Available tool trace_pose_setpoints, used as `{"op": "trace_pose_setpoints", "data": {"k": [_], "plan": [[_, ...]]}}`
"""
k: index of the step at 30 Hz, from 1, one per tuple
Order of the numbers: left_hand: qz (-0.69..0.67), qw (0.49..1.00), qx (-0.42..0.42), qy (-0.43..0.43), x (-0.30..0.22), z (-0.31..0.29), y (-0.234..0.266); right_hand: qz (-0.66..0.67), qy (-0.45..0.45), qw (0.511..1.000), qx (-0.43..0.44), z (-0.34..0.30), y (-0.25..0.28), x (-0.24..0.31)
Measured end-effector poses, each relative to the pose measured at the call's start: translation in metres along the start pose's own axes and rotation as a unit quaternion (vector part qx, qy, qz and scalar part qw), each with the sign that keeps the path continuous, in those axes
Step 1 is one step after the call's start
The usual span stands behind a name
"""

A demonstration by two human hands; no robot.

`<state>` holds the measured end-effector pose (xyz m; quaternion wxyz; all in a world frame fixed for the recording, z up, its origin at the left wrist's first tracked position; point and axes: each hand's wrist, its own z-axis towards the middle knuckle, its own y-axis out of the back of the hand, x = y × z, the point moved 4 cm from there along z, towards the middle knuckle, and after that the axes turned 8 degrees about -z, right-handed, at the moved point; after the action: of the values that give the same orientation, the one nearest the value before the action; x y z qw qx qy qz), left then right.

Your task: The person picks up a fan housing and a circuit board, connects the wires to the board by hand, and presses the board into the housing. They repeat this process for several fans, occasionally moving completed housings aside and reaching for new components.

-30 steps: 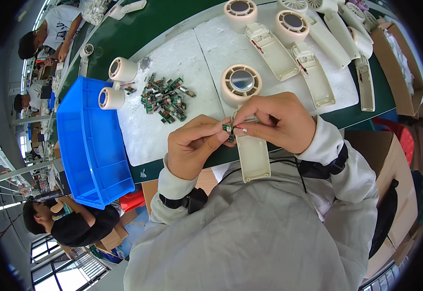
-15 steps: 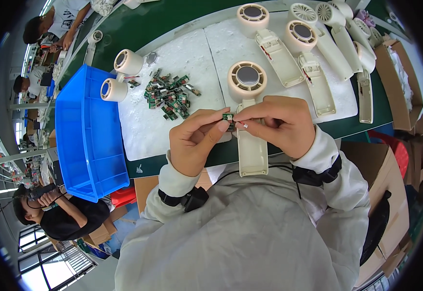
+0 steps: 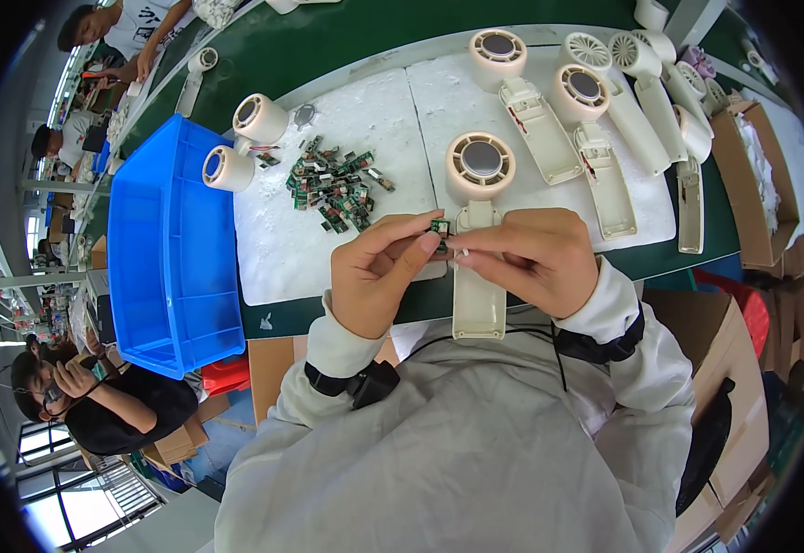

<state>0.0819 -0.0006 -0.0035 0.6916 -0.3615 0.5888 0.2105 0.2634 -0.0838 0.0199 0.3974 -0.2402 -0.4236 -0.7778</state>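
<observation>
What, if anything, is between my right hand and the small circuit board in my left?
Nothing visible. Your left hand pinches the small green circuit board, and your right hand is close beside it; whether they touch is too fine to tell.

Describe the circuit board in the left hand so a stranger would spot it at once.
From the big blue bin, go right across the white sheet to its near edge, where the left hand and right hand are close together. The green circuit board is pinched between the left thumb and forefinger. Unlike the heap of similar boards, it is held.
</observation>
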Motion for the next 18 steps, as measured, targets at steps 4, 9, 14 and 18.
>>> {"op": "trace_pose_setpoints", "data": {"k": [4, 9, 14, 18], "plan": [[-0.005, 1.0, 0.01, 0.003, 0.0, -0.001, -0.002, -0.011, -0.058, 0.998, 0.03, 0.0, 0.006, 0.007], [0.019, 0.999, 0.019, -0.019, 0.0, -0.002, -0.005, -0.029, -0.087, 0.995, 0.03, 0.003, 0.003, 0.011], [-0.002, 1.0, 0.012, -0.009, -0.002, -0.002, -0.007, -0.087, -0.011, 0.996, -0.004, 0.005, 0.006, 0.022], [-0.007, 1.0, 0.013, -0.005, 0.001, -0.003, -0.007, -0.128, -0.017, 0.991, -0.02, 0.004, 0.009, 0.022]]}}
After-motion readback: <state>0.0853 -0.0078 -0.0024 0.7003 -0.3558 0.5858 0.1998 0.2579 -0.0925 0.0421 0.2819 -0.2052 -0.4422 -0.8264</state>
